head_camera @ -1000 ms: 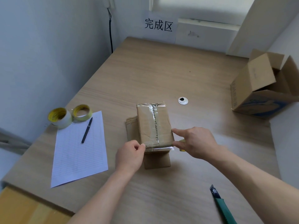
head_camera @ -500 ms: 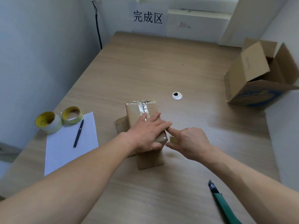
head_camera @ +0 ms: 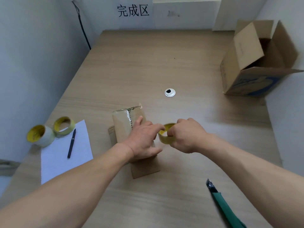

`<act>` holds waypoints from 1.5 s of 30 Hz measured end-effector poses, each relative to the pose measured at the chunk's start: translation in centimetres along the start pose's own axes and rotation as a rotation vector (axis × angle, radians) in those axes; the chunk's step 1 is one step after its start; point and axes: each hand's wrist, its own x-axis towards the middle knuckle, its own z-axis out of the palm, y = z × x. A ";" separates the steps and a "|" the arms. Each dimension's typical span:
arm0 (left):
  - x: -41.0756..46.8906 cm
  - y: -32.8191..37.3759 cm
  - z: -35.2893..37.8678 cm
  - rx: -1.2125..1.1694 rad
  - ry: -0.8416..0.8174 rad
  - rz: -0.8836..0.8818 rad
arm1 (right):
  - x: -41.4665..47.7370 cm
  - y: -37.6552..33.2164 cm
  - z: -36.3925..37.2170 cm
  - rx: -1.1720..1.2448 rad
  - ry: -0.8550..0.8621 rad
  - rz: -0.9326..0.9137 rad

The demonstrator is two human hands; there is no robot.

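Observation:
A small brown cardboard parcel point(head_camera: 125, 119), taped along its top seam, lies in the middle of the wooden table point(head_camera: 164, 63). My left hand point(head_camera: 143, 139) rests flat on top of it, fingers spread, the index finger reaching toward a tape roll. My right hand point(head_camera: 185, 135) grips that yellowish clear tape roll point(head_camera: 165, 134) just right of the parcel, fingers curled round its rim. The parcel's near end shows below my left hand.
Two tape rolls point(head_camera: 49, 130) sit at the left by a sheet of lined paper point(head_camera: 56, 153) with a black pen point(head_camera: 71, 143). A green utility knife point(head_camera: 222, 204) lies near right. An open cardboard box point(head_camera: 256, 63) stands far right. A cable grommet point(head_camera: 169, 92) is set mid-table.
My left hand went from pinching the parcel's near edge to lying flat on its top. My right hand has lifted the tape roll into plain view beside the parcel.

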 end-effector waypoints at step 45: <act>2.0 1.2 -0.8 -0.431 -0.044 -0.241 | -8.8 -9.2 10.2 0.670 0.471 0.446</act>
